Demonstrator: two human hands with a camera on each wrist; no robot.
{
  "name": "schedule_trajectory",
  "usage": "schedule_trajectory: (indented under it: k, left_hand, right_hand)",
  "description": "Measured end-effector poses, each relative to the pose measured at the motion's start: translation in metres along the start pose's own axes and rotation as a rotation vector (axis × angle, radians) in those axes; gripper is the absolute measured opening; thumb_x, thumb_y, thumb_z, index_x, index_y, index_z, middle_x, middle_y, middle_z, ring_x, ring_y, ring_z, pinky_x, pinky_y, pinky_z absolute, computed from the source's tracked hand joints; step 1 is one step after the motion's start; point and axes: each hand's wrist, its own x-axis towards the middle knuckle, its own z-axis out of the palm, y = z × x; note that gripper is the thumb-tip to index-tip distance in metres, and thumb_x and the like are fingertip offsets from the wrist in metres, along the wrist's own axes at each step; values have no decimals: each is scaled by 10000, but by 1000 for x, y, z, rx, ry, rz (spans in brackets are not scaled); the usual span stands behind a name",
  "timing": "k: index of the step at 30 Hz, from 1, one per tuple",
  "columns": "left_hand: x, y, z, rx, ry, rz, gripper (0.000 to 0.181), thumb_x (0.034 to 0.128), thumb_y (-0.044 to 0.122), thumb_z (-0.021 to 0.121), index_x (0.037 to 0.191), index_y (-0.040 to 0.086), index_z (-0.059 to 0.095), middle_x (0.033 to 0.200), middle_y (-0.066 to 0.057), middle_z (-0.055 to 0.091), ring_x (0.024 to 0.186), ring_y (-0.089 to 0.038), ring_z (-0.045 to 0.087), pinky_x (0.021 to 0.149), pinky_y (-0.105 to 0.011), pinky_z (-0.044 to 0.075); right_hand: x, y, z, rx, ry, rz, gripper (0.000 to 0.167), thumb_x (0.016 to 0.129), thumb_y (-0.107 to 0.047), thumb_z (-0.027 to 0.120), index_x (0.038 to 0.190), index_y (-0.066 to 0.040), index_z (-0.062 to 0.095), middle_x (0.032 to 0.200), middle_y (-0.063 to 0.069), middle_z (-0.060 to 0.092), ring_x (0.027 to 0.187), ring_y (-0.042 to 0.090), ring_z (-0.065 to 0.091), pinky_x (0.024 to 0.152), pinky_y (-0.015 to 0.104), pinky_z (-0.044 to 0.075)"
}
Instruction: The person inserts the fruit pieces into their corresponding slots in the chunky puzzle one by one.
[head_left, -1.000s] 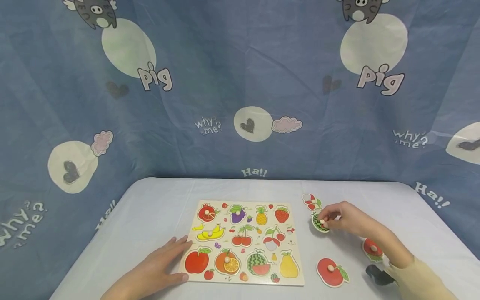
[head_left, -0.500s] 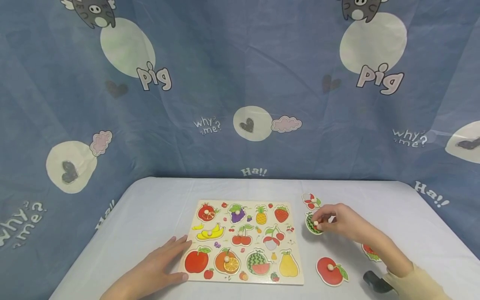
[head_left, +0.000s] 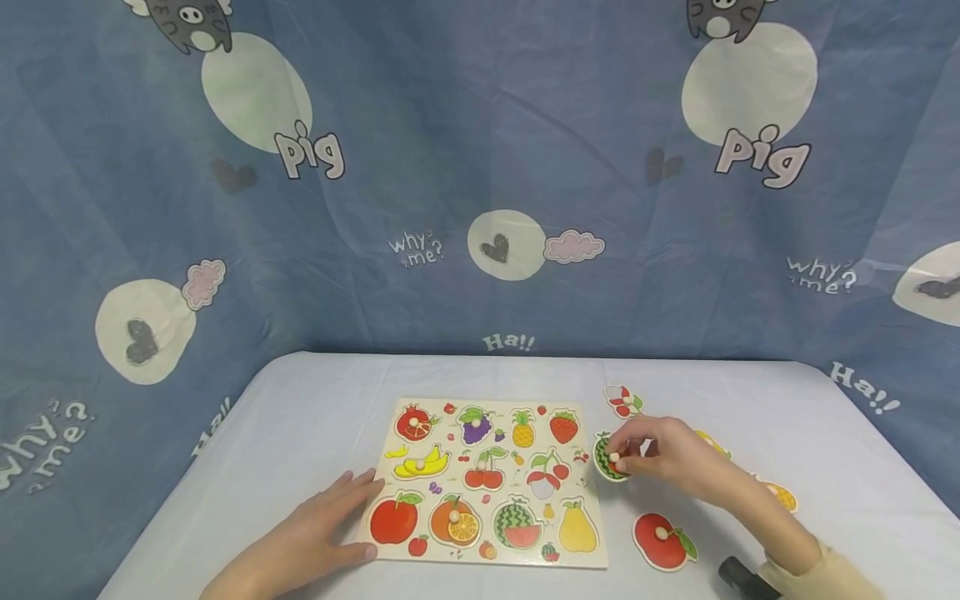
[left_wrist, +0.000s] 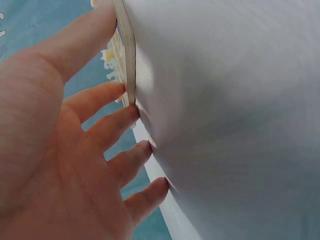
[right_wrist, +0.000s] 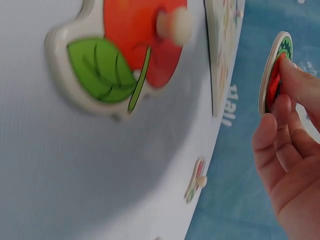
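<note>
Tabletop (head_left: 337,387), white, before blue cloth (head_left: 390,167); right hand (head_left: 669,454) with pinched watermelon piece (head_left: 604,461) (left hand (head_left: 311,529) loose-fingered against board (head_left: 516,486))

**Reporter:** How does the light fall?

**Photographer:** Soft and even, apparently from overhead, across the white table (head_left: 330,425); beyond its far edge, the blue backdrop (head_left: 420,133) reads dimmer and muted.

**Reporter:** Shadows?

**Photographer:** A faint, soft-edged one spreads over the table below the right hand (head_left: 667,450), off the board's (head_left: 459,492) right edge. Another darkens the strip between the left hand (head_left: 307,533) and the board's left edge. The left wrist view shows the tabletop shading into flat grey.

**Reporter:** And focus?

**Photographer:** The head view is mostly clear, its smallest prints soft. In the right wrist view, a close-up red fruit piece (right_wrist: 117,65) has a blurred knob (right_wrist: 175,25); the backdrop lettering (right_wrist: 230,105) is fuzzy.
</note>
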Motion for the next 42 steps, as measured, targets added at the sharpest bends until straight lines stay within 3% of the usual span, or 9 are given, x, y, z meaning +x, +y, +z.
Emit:
schedule_trajectory:
  k: [6,18,27,42]
  left_hand:
    - [0,-1,0,-26,5,31,823,702,439,852,1422,202,529,1508,-36,438,1416,-356,300,1047,-664,317]
    - [-1,2,-1,-6,1,-16,861,693,488,842,1446,238,507,1533,-24,408,1419,-336,297,1045,-662,324]
    - [-1,2,-1,-2,2,-16,861,691,493,842,1444,243,509,1535,-24,404,1421,-336,293,1043,-664,325]
    - [1,2,1,26,11,8,860,698,479,843,1445,216,507,1532,-26,411,1432,-342,281,1055,-661,307]
  right_hand:
    - [2,-10,6,-7,-25,23,154,837,-164,793,935,-255,718,840,-112,643,787,101,580,652,262,500]
    - [5,-23,24,9,-66,-24,165,828,-189,801,931,-286,717,838,-144,646,797,84,585,693,276,496]
    - [10,-33,38,62,-131,-41,158,836,-187,795,928,-289,717,861,-130,635,801,86,581,689,270,507]
    - [17,-42,61,50,-191,-95,175,841,-184,790,927,-317,715,847,-164,626,769,48,553,671,235,492]
